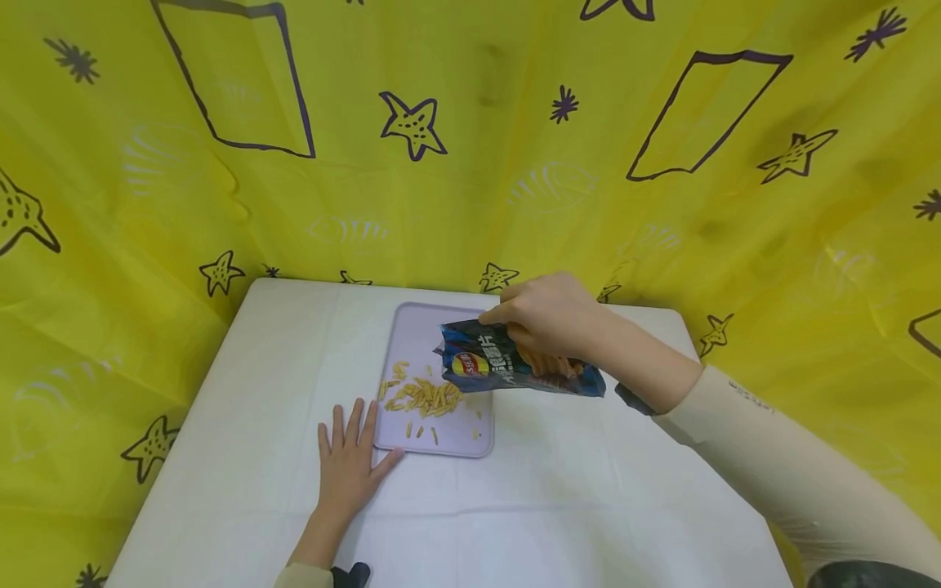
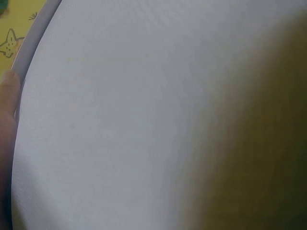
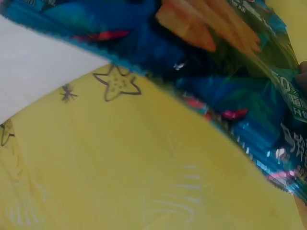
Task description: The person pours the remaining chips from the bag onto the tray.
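My right hand [image 1: 550, 314] grips a blue chip bag [image 1: 525, 377] from above, by its upper edge. The bag lies tipped on its side in the air, its left end over the lavender tray [image 1: 434, 313]. A heap of yellow chip sticks [image 1: 434, 398] lies on that tray, with several loose pieces scattered around it. Fingers spread, my left hand [image 1: 349, 474] lies at the tray's lower left corner, thumb at the edge. In the left wrist view only a thumb [image 2: 8, 93] shows beside the tray's rim. The right wrist view is mostly filled by the bag [image 3: 144, 43].
A white-covered table [image 1: 559, 506] bears the tray. Behind and around it hangs a yellow curtain [image 1: 470, 196] printed with starfish and outlined shapes. The table's far edge runs just beyond the tray.
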A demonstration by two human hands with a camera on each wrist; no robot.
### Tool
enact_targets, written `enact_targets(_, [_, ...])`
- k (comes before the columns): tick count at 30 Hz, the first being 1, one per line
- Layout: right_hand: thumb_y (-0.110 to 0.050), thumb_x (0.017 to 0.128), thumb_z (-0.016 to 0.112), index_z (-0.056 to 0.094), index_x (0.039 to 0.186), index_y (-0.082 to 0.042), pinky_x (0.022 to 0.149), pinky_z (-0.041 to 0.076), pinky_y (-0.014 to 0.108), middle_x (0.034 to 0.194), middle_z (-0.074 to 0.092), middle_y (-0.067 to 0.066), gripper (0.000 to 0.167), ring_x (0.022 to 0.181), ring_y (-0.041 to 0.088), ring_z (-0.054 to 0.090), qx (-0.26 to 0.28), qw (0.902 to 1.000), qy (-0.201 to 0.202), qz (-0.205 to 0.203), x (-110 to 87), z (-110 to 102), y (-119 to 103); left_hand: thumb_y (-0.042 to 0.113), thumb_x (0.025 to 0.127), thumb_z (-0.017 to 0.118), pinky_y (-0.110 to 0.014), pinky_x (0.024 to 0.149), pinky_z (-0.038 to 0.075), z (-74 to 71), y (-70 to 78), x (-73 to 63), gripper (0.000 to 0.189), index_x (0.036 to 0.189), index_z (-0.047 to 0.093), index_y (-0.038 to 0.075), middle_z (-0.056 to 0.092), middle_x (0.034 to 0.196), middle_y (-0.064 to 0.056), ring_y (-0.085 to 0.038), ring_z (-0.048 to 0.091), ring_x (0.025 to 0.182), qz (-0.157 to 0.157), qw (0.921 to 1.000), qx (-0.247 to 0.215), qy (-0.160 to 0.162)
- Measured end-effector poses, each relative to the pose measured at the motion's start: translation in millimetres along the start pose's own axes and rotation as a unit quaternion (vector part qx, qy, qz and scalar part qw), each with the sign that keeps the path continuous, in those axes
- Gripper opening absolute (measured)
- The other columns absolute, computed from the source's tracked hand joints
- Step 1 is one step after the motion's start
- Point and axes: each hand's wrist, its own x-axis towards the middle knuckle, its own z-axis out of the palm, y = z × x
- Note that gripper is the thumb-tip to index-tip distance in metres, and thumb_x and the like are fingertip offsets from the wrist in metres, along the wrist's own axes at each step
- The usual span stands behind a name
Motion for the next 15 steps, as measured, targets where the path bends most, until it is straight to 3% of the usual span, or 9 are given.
enact_targets(15, [-0.014, 0.092, 0.065, 0.075, 0.118, -0.032, 0.041, 0.032, 0.023, 0.093, 0.072, -0.006, 0.033, 0.049, 0.01, 0.042, 0.004, 1.0, -0.005, -0.003, 3.6, -1.8, 0.3, 0.06, 0.084, 0.067, -0.07, 0.115, 0.006, -0.5, 1.1, 0.1, 0.095, 0.157, 0.031, 0.011, 0.029, 0.161, -0.02, -0.051, 0.013, 0.148, 0.003, 0.9999, -0.005, 0.012])
